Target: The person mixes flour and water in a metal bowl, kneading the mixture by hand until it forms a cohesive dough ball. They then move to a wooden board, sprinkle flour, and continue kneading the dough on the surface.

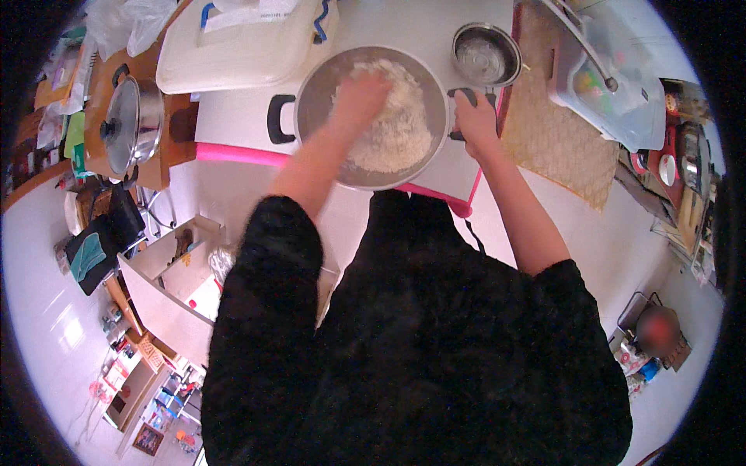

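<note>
A wide metal pot (317, 70) with black side handles stands at the table's near edge, holding a pale, floury, crumbly mixture (402, 140). My left hand (364, 96) reaches into the pot from the left and touches the mixture; it is blurred and its fingertips are hidden, so I cannot tell how its fingers are closed. The pot's right handle (463, 96) is in the grip of my right hand (478, 119). Just beyond that hand sits a small round metal pan (486, 55), with little visible inside.
Behind the pot on the left lies a whitish plastic container (233, 64) with blue clips. A lidded steel pot (134, 125) stands on a wooden surface further left. At the right are a woven-looking mat (559, 140) and a translucent plastic bin (623, 110). Pink trim (245, 154) edges the table.
</note>
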